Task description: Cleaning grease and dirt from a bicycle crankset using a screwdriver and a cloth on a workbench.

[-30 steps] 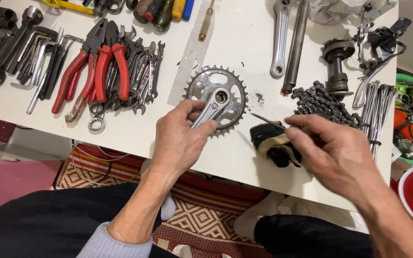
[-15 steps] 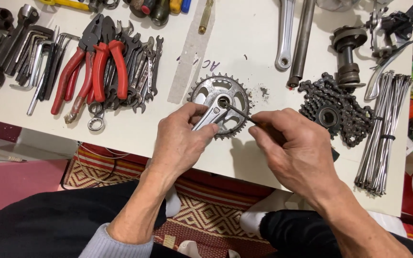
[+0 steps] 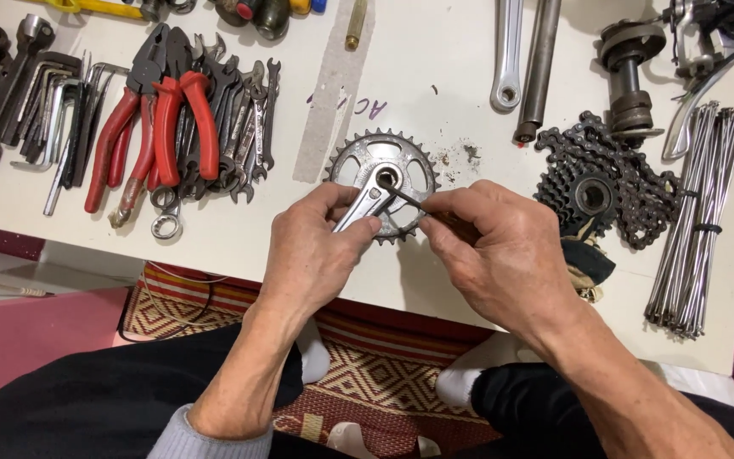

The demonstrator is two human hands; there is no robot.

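Observation:
A toothed silver chainring with its crank arm (image 3: pixel 365 166) lies flat on the white table (image 3: pixel 435 51). My left hand (image 3: pixel 316 255) grips the crank arm near the ring's lower edge. My right hand (image 3: pixel 503 259) holds a thin dark pointed tool (image 3: pixel 409 201), its tip set at the hole in the middle of the chainring. Both hands meet just below the ring.
Red-handled pliers (image 3: pixel 159 119), spanners and hex keys lie at the left. A dark chain and sprocket cluster (image 3: pixel 609 183), a bundle of spokes (image 3: pixel 698 221), a hub (image 3: pixel 630 76) and a second crank arm (image 3: pixel 507 51) sit at the right. A patterned rug (image 3: pixel 367 374) shows below.
My right hand came left from the dark object near the chain, carrying the thin tool, and brought its tip to the chainring's centre. My left hand stayed on the crank arm.

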